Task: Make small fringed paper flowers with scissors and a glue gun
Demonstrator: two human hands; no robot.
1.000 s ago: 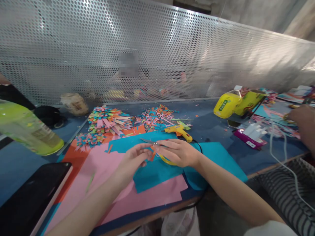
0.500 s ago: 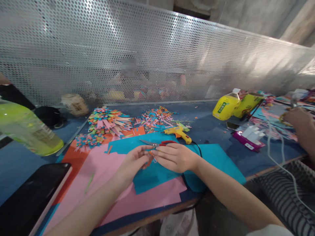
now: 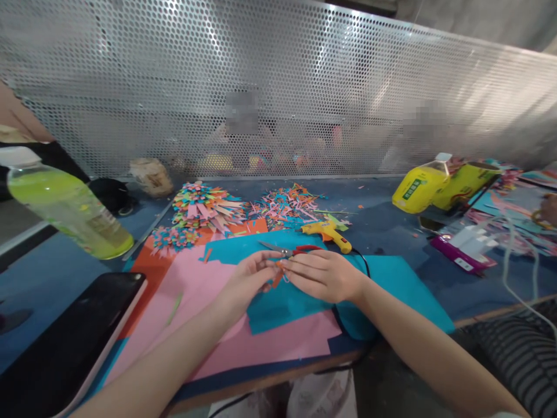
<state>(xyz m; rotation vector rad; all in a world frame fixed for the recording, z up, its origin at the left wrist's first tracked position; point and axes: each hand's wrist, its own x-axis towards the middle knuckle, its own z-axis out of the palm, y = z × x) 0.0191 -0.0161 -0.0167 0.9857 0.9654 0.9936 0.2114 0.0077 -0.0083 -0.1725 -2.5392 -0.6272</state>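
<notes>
Both hands meet over a blue paper sheet (image 3: 278, 313). My left hand (image 3: 255, 276) pinches a small orange paper strip (image 3: 277, 275). Fingertips of my right hand (image 3: 324, 276) are closed at the other side of the strip, beside a small pale loop. Just beyond the fingers lie scissors (image 3: 289, 252) with red handles, partly hidden by my right hand. A yellow glue gun (image 3: 328, 233) rests behind them. Pink paper (image 3: 195, 290) spreads under my left forearm.
A bundle of folded paper strips (image 3: 204, 209) and loose scraps (image 3: 287, 203) lie behind. A phone (image 3: 73, 342) and green bottle (image 3: 69, 206) are left; a yellow bottle (image 3: 420, 186), a power strip (image 3: 461, 254) and white cable right. A perforated metal screen (image 3: 278, 75) stands behind.
The view has shifted left, so everything appears farther right. Both hands keep nearly the same pose around the orange strip. A co-worker's hand at the right edge is now mostly out of view.
</notes>
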